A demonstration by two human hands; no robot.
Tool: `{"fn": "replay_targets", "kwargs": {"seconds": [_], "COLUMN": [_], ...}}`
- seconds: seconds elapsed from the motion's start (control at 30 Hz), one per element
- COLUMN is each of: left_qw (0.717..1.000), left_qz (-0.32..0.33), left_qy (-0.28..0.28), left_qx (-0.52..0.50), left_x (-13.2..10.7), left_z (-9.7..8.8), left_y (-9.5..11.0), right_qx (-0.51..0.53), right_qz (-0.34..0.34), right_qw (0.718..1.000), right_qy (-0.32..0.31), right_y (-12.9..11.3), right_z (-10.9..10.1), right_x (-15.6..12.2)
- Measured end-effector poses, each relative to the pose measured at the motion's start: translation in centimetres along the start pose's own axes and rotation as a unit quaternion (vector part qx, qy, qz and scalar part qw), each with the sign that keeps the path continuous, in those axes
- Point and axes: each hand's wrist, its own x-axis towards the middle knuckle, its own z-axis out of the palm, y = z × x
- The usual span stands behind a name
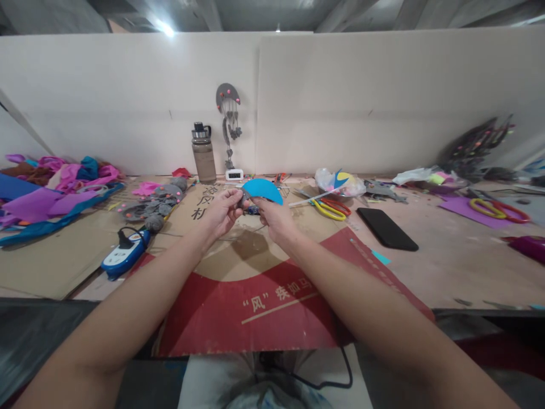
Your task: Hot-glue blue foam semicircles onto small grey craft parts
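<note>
Both hands are raised close together over a cardboard sheet (230,267). My left hand (225,213) has thumb and fingers pinched on a small dark grey piece (244,199), perhaps felt. A bright blue piece with a rounded upper edge (261,188) shows between and behind the hands. My right hand (275,217) is closed at its lower edge and appears to grip it. Its fingertips lie near the grey piece. Whether the blue and grey pieces are joined cannot be made out.
Yellow-and-red scissors (330,209) and a black phone (387,228) lie to the right. A bottle (203,153) and small digital clock (234,175) stand at the back. At left are a blue-white power strip (125,254), grey felt pieces (155,204) and coloured cloth (63,193).
</note>
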Motion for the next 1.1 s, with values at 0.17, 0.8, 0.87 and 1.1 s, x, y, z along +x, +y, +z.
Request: {"fn": "replay_targets", "kwargs": {"seconds": [0.17,0.8,0.87,1.1], "left_qw": [0.998,0.981,0.984,0.980], "left_qz": [0.046,0.069,0.061,0.050], "left_qy": [0.006,-0.020,-0.015,-0.002], "left_qx": [0.048,0.180,0.166,0.194], "left_x": [-0.1,-0.6,-0.7,-0.7], "left_z": [0.3,1.2,1.4,1.0], "left_y": [-0.7,-1.2,-1.2,-1.2], "right_qx": [-0.022,-0.105,-0.101,-0.086], "right_qz": [-0.017,-0.084,-0.088,-0.063], "right_qw": [0.999,0.991,0.991,0.994], "right_qy": [-0.043,-0.005,0.000,-0.021], "right_y": [-0.3,0.6,0.6,0.4], "right_z": [0.1,-0.7,-0.8,-1.0], "right_x": [-0.1,0.7,0.7,0.7]}}
